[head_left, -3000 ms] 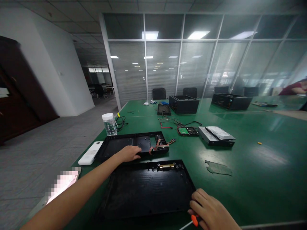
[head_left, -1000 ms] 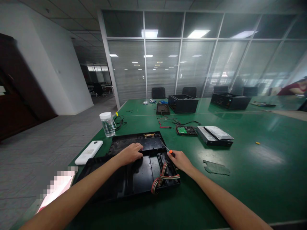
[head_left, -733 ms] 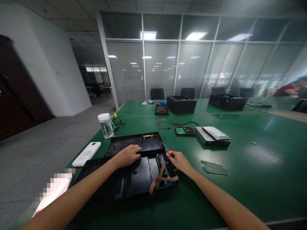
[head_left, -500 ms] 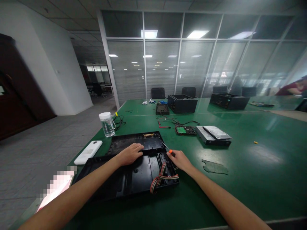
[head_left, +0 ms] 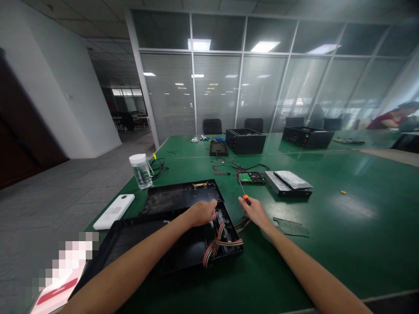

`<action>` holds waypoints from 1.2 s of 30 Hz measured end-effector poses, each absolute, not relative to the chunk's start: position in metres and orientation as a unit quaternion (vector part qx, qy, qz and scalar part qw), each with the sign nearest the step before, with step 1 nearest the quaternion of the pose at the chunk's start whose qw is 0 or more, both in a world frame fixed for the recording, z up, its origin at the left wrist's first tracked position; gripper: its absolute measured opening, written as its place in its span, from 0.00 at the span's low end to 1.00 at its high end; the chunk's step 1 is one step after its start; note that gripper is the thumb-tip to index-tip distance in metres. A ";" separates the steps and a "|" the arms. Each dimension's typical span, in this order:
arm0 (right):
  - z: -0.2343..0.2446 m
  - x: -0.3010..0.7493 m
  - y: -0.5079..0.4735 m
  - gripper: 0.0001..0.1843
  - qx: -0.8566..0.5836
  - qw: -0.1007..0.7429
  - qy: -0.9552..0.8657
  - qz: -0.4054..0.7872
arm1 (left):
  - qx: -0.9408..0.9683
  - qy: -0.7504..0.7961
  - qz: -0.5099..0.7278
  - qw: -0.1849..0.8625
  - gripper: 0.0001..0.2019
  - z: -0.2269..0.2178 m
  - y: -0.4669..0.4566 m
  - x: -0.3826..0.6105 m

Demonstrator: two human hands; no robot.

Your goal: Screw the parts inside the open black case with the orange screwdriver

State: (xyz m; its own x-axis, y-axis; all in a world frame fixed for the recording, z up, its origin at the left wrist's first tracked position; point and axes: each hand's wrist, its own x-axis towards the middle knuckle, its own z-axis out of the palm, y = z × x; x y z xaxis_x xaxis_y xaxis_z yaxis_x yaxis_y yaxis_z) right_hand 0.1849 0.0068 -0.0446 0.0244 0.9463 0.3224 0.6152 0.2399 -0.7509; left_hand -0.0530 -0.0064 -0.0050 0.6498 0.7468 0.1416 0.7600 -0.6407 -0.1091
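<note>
A black open case (head_left: pixel 157 244) lies on the green table (head_left: pixel 327 226) in front of me, with a striped ribbon cable (head_left: pixel 220 242) hanging over its right end. My left hand (head_left: pixel 202 212) rests, fingers curled, on the case's far right part, by the cable. My right hand (head_left: pixel 256 212) is closed round a thin screwdriver with an orange collar (head_left: pixel 245 197), its shaft pointing up and away. It hovers just right of the case, above loose wires. A flat black cover panel (head_left: pixel 181 196) lies just beyond the case.
A clear lidded cup (head_left: pixel 140 170) and a white device (head_left: pixel 113 211) stand at the left edge. A small green circuit board (head_left: pixel 250 177), a metal drive (head_left: pixel 288 184) and black boxes (head_left: pixel 245 140) lie farther back. A person in red (head_left: pixel 391 118) sits far right.
My left hand slid right along the case to its cable end. My right hand with the screwdriver lifted off the case and moved right. The view shifted slightly.
</note>
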 end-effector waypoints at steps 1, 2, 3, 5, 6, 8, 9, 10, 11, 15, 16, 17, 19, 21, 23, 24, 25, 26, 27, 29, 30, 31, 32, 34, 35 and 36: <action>-0.045 0.186 0.008 0.25 -0.587 0.416 -0.665 0.202 | -0.904 -0.420 -0.046 0.069 0.06 -0.007 -0.007 -0.055; -0.044 0.187 0.008 0.25 -0.589 0.416 -0.663 0.204 | -0.904 -0.421 -0.051 0.056 0.06 -0.008 -0.007 -0.057; -0.044 0.186 0.009 0.25 -0.588 0.415 -0.663 0.203 | -0.904 -0.421 -0.057 0.041 0.07 -0.009 -0.007 -0.059; -0.044 0.184 0.007 0.26 -0.584 0.411 -0.672 0.196 | -0.902 -0.424 -0.075 0.011 0.08 -0.010 -0.007 -0.062; -0.043 0.182 0.006 0.26 -0.580 0.409 -0.678 0.191 | -0.901 -0.425 -0.085 -0.004 0.09 -0.010 -0.006 -0.063; -0.043 0.179 0.004 0.26 -0.574 0.403 -0.688 0.184 | -0.901 -0.419 -0.104 -0.026 0.11 -0.012 -0.004 -0.063; -0.042 0.179 0.004 0.26 -0.574 0.402 -0.690 0.181 | -0.904 -0.411 -0.114 -0.031 0.11 -0.014 -0.002 -0.063; -0.042 0.179 0.004 0.26 -0.575 0.402 -0.690 0.180 | -0.908 -0.399 -0.124 -0.033 0.11 -0.016 -0.001 -0.062; -0.042 0.179 0.004 0.25 -0.577 0.402 -0.687 0.181 | -0.912 -0.386 -0.134 -0.033 0.11 -0.017 -0.001 -0.062; -0.044 0.183 0.005 0.24 -0.583 0.407 -0.678 0.189 | -0.916 -0.361 -0.168 -0.040 0.11 -0.023 -0.002 -0.062; -0.044 0.184 0.005 0.24 -0.581 0.409 -0.678 0.189 | -0.914 -0.361 -0.179 -0.047 0.10 -0.024 -0.002 -0.062; -0.043 0.184 0.005 0.24 -0.578 0.411 -0.679 0.190 | -0.911 -0.361 -0.191 -0.057 0.10 -0.025 -0.003 -0.062; -0.043 0.184 0.004 0.25 -0.570 0.412 -0.685 0.191 | -0.903 -0.360 -0.218 -0.082 0.10 -0.026 -0.003 -0.063; -0.041 0.183 0.002 0.25 -0.563 0.411 -0.691 0.190 | -0.892 -0.370 -0.237 -0.109 0.09 -0.027 -0.001 -0.063; -0.041 0.182 0.001 0.25 -0.560 0.410 -0.695 0.187 | -0.878 -0.389 -0.249 -0.127 0.07 -0.029 0.002 -0.062; -0.041 0.182 0.001 0.25 -0.559 0.411 -0.696 0.185 | -0.871 -0.398 -0.256 -0.132 0.07 -0.031 0.003 -0.061; -0.041 0.182 0.000 0.24 -0.558 0.412 -0.697 0.183 | -0.865 -0.405 -0.264 -0.136 0.07 -0.033 0.004 -0.060; -0.041 0.182 0.000 0.24 -0.556 0.412 -0.698 0.182 | -0.861 -0.407 -0.272 -0.138 0.07 -0.035 0.005 -0.059; -0.041 0.183 0.001 0.24 -0.556 0.412 -0.699 0.182 | -0.859 -0.406 -0.278 -0.138 0.08 -0.036 0.006 -0.058; -0.041 0.184 0.001 0.24 -0.558 0.409 -0.699 0.183 | -0.860 -0.400 -0.286 -0.135 0.09 -0.040 0.007 -0.057; -0.040 0.184 0.002 0.24 -0.559 0.406 -0.699 0.183 | -0.862 -0.397 -0.287 -0.132 0.09 -0.041 0.008 -0.057; -0.039 0.185 0.002 0.24 -0.559 0.405 -0.701 0.180 | -0.864 -0.393 -0.287 -0.128 0.09 -0.042 0.008 -0.057; -0.038 0.186 0.003 0.24 -0.558 0.405 -0.702 0.176 | -0.868 -0.388 -0.285 -0.124 0.09 -0.042 0.008 -0.058; -0.036 0.187 0.004 0.23 -0.554 0.412 -0.705 0.163 | -0.879 -0.372 -0.276 -0.117 0.09 -0.042 0.009 -0.060; -0.035 0.188 0.004 0.22 -0.553 0.416 -0.704 0.156 | -0.886 -0.359 -0.271 -0.114 0.09 -0.042 0.009 -0.061; -0.034 0.190 0.005 0.21 -0.554 0.420 -0.703 0.152 | -0.892 -0.346 -0.267 -0.112 0.09 -0.042 0.009 -0.062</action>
State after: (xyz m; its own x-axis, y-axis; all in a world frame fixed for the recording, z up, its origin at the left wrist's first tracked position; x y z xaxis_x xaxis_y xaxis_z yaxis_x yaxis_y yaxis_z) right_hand 0.1900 0.0047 -0.0343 -0.0339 0.9062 0.4215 0.6508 0.3401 -0.6788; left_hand -0.0621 0.0086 -0.0417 0.6172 0.6780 0.3992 0.5578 -0.7349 0.3857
